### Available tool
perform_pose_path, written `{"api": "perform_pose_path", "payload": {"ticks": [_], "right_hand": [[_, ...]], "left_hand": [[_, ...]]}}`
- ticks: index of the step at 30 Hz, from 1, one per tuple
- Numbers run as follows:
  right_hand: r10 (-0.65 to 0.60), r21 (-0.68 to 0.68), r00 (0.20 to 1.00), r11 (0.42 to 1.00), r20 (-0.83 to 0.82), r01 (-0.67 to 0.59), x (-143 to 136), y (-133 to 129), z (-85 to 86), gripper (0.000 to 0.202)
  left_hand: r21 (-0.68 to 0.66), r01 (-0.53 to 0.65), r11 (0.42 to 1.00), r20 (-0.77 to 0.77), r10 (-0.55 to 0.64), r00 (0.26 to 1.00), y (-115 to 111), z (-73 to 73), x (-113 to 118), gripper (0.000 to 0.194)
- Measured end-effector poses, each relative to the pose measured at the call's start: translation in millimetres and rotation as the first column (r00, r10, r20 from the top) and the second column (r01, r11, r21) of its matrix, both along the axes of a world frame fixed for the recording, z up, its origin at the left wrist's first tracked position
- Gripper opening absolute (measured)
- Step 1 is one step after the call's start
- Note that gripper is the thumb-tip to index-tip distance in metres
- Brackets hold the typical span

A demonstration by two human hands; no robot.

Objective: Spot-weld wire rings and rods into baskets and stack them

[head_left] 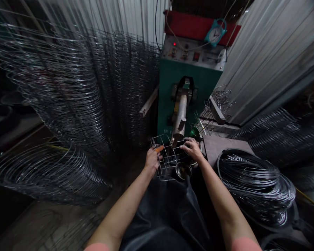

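A small wire basket frame (165,164) of thin crossed metal rods is held in front of my apron, below the spot welder's arm (181,113). The welder's electrode tip (174,142) reaches down among the rods. My left hand (152,161) grips the frame's left side. At that thumb is an orange piece (159,149); I cannot tell whether it is a finger cover. On the right, my right hand (192,149) pinches at the upper rods beside the electrode, its fingertips partly unclear. A round metal cup (183,170) sits below the right hand.
Tall stacks of wire rings (68,80) crowd the left side. The green welder cabinet (163,87) stands ahead, with a blue clock (215,33) on top. A round tub (220,162) of wire rings (253,184) is at right, beside a flat board (227,144).
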State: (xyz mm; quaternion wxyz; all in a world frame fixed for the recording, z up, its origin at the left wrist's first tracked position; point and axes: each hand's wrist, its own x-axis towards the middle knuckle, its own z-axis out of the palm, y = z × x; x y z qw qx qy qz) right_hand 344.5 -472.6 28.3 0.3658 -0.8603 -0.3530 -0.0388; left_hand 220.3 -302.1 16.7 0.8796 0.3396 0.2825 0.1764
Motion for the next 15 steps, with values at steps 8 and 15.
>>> {"api": "perform_pose_path", "payload": {"ticks": [8,15], "right_hand": [[-0.023,-0.012,0.999,1.000,-0.035,0.023,4.1,3.4,-3.6,0.026],[-0.020,-0.032,0.999,0.999,-0.028,0.019,-3.3,-0.1,0.8,0.025]], "left_hand": [[-0.012,0.010,1.000,-0.052,-0.011,0.999,7.1,-1.8,8.7,0.040],[0.010,0.090,0.996,-0.027,-0.089,0.996,9.0,2.0,5.6,0.045]]}}
